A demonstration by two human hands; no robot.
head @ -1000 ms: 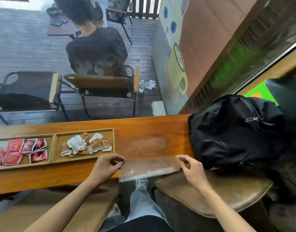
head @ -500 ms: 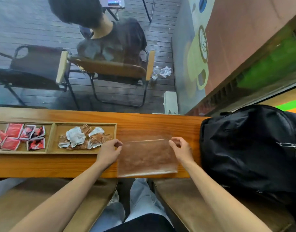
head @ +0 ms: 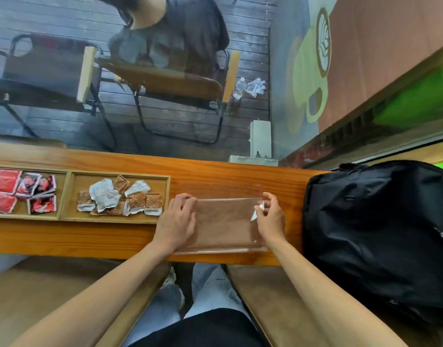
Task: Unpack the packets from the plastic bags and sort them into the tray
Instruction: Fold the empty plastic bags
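place: looks like a cafe, window seat
giveaway: big latte cup mural [head: 313,68] on the wall outside
seating: long wooden desk [head: 215,179] against the glass, patio chairs [head: 165,83] on a wood deck [head: 52,18] beyond
people: someone [head: 180,28] sitting out there, back turned
extras: tray [head: 67,196] of sauce-style packets [head: 120,197]

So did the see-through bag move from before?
Yes. The plastic bag went from hanging off the counter edge to lying flat on it, further from the person.

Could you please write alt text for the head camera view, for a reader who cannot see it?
Two hands, left and right, hold a clear plastic bag flat on a wooden counter. Left of it, a tray holds red packets and brown packets; a black backpack sits right.
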